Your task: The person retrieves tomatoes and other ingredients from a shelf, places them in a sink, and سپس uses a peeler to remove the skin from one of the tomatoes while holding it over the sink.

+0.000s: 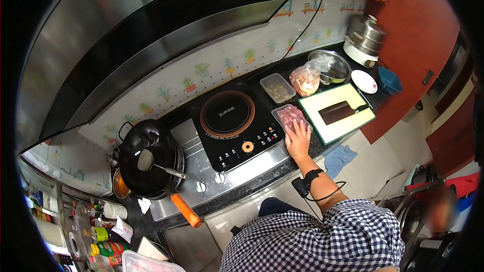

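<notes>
My right hand (298, 139) rests palm down, fingers a little apart, on the near edge of a clear plastic container of raw red meat (290, 116); whether the fingertips grip anything cannot be told. My left hand is out of view. Right of the meat, a cleaver with a dark blade (335, 113) lies on a pale yellow cutting board with a green rim (321, 133). Behind the meat stand a plastic container with small brownish pieces (278, 88) and a plastic bag of raw pieces, perhaps meat (304, 81). A black induction cooktop (227, 121) is to the left.
A black wok (145, 158) with a ladle (146, 159) on it stands left of the cooktop. A lidded metal pan (332, 66), a white plate (364, 81), a blue bowl (389, 80) and a steamer (365, 41) are at the back right. A range hood (159, 41) hangs above.
</notes>
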